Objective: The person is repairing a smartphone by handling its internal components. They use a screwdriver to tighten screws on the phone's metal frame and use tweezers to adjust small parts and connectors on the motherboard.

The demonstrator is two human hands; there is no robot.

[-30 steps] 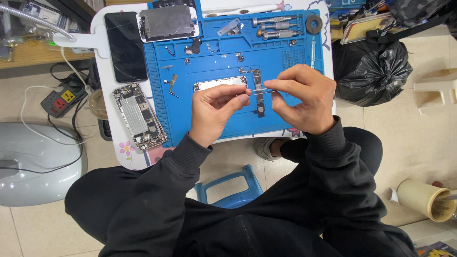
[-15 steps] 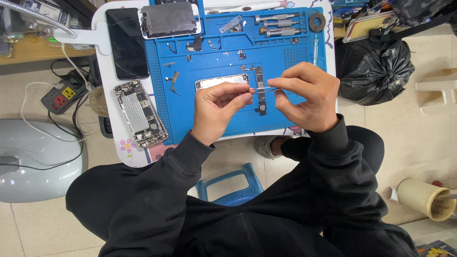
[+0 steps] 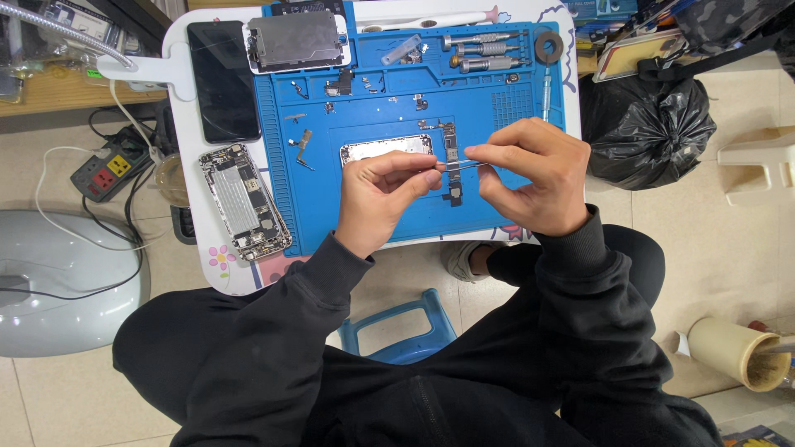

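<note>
My left hand (image 3: 379, 197) and my right hand (image 3: 530, 178) meet over the middle of a blue repair mat (image 3: 497, 108). Slim metal tweezers (image 3: 460, 165) are pinched in my right hand, tips pointing left. The thumb and forefinger of my left hand close on a tiny piece at those tips; what it is I cannot tell. Just beneath the hands lie a narrow phone circuit board (image 3: 451, 149) and a silver plate (image 3: 383, 149), partly hidden by my fingers.
An opened phone body (image 3: 245, 202) and a dark screen panel (image 3: 222, 81) lie on the white table (image 3: 192, 50) to the left. A metal-backed panel (image 3: 296, 39), screwdrivers (image 3: 480, 43) and loose small parts sit at the mat's far end. A black rubbish bag (image 3: 646, 124) stands at the right; a power strip (image 3: 108, 170) lies on the floor at the left.
Both hands stay pinched together over the mat's middle. The tweezers have shifted only slightly, and the view has moved a little.
</note>
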